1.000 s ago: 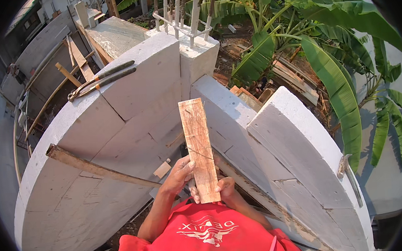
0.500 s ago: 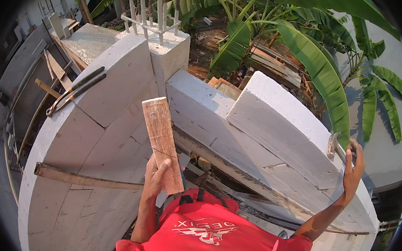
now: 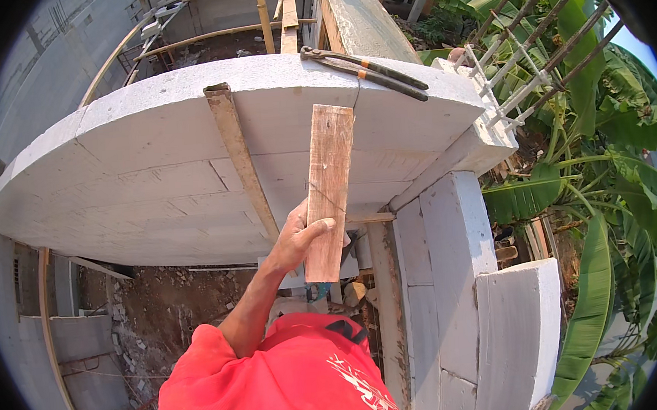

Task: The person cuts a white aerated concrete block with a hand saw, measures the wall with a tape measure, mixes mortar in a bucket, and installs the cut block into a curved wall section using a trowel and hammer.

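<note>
My left hand is closed round a short flat wooden board, thumb across its front face. The board stands nearly upright before the pale block wall. Beyond its upper end, a pair of pincers with black and orange handles lies on top of that wall. A long narrow strip of weathered wood leans against the wall, left of the board. My right hand is out of view.
A lower block wall runs along my right, with a raised block on it. Bare rebar sticks up from the corner column. Banana leaves hang beyond. Rubble-strewn ground lies below left.
My view has swung left, so the walls and pincers appear further right. The left hand still grips the board. My right hand, earlier near a hammer on the right wall, has left the view.
</note>
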Demonstrator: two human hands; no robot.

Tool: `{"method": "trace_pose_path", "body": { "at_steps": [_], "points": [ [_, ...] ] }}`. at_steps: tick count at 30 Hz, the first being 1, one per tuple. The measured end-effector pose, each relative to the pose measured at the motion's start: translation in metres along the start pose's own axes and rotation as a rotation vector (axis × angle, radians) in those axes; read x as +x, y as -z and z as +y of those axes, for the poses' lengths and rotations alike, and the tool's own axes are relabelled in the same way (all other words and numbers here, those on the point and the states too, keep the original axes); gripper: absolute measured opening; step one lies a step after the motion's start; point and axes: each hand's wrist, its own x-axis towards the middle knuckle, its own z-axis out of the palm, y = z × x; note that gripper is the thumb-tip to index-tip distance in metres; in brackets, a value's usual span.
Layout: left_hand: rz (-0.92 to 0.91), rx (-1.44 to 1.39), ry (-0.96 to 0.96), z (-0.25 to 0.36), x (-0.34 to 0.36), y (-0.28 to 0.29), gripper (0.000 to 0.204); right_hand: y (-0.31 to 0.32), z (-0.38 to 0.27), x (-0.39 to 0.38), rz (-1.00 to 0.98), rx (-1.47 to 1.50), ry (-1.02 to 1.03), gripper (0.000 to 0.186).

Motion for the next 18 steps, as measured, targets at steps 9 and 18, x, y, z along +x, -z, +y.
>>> {"method": "trace_pose_path", "body": {
  "at_steps": [9, 18],
  "points": [
    [0.027, -0.237, -0.143, 0.045, -0.005, -0.003, 0.047, 0.096, -0.132, 0.010, 0.402, -0.190, 0.188, 0.050],
    [0.165, -0.321, -0.146, 0.059, 0.016, -0.013, 0.047, 0.124, -0.347, 0.109, 0.272, 0.646, 0.729, 0.045]
  ]
}}
